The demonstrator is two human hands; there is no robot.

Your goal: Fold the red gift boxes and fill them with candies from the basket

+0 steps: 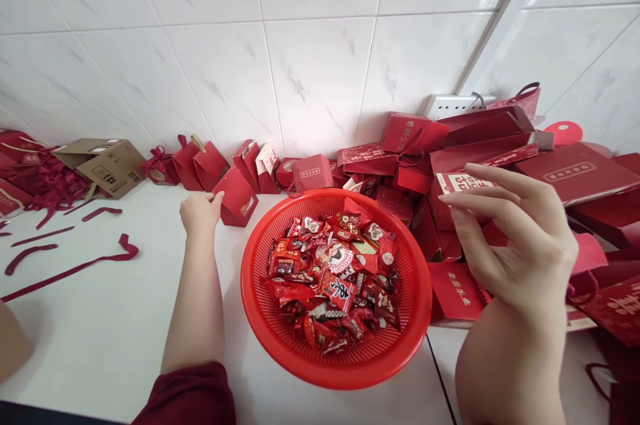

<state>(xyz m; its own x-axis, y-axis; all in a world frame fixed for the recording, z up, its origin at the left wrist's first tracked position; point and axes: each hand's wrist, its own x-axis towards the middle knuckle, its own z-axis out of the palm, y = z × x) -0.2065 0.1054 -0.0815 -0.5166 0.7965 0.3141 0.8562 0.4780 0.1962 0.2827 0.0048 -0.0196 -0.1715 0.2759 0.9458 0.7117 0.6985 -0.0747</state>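
My left hand (200, 217) is closed on the edge of a small red gift box (240, 198) with a peaked top, standing on the white table behind the basket. In front of me sits a round red plastic basket (336, 375), holding many wrapped candies (337, 285) in red, dark and white wrappers. Raised over the right side, my right hand (520, 245) has its fingers curved and apart, with nothing visible held in them. Behind its fingertips shows a cream panel with red characters (463, 183), seemingly part of a box in the pile.
Red gift boxes (445, 165) are heaped along the wall on the right, near a white power strip (457, 105). More small boxes (187, 165) line the wall. To the left lie a brown cardboard box (105, 168) and dark red ribbons (75, 271). Someone's bare arm (13, 345) shows at the left edge.
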